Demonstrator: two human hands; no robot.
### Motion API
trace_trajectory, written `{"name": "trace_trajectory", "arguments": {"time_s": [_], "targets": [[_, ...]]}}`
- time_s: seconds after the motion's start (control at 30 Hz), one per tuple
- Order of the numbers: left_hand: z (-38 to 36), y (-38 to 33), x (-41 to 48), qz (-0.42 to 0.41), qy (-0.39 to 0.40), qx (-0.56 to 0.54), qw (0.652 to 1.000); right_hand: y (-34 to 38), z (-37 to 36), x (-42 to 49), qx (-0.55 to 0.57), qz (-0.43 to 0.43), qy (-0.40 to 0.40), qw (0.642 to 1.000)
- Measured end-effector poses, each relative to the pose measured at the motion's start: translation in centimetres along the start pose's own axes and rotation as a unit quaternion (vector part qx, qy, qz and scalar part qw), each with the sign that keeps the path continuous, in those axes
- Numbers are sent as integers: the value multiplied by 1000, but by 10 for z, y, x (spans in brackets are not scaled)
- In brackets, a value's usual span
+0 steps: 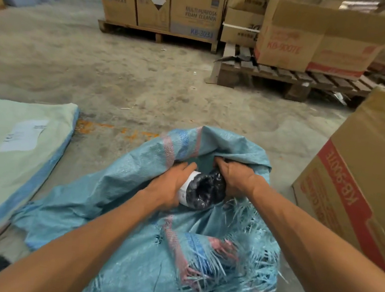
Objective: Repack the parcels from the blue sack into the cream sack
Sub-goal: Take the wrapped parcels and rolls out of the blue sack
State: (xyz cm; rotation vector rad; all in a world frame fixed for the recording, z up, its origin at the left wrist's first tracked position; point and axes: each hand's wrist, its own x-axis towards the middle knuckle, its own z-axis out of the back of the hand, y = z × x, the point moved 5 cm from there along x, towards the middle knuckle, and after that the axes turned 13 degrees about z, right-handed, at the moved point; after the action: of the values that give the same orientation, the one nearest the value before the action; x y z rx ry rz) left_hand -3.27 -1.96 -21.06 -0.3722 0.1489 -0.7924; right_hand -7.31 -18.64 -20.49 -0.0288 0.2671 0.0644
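Both hands [169, 184] [236, 179] grip parcel [205, 192] inside blue sack [131, 201].

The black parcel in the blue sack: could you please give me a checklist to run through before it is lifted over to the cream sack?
1. Left hand grips the black parcel at its white end: ok.
2. Right hand grips its black wrap: ok.
3. Parcel free of the blue sack mouth: not ok, fabric surrounds it.
4. Cream sack nearby: ok, flat on the floor to the left.
5. Cream sack's mouth open: cannot tell.
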Motion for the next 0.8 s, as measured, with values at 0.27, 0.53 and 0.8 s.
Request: {"name": "trace_trajectory", "arguments": {"time_s": [0.27, 0.53, 0.8], "targets": [[44, -9, -35, 199, 89, -320, 922, -3, 32, -51, 384, -22, -31, 922], [96, -20, -106, 258, 61, -516, 815, 58, 58, -100, 665, -9, -68, 744], [192, 9, -252, 251, -149, -496, 818, 192, 114, -133, 558, 118, -87, 816]]}}
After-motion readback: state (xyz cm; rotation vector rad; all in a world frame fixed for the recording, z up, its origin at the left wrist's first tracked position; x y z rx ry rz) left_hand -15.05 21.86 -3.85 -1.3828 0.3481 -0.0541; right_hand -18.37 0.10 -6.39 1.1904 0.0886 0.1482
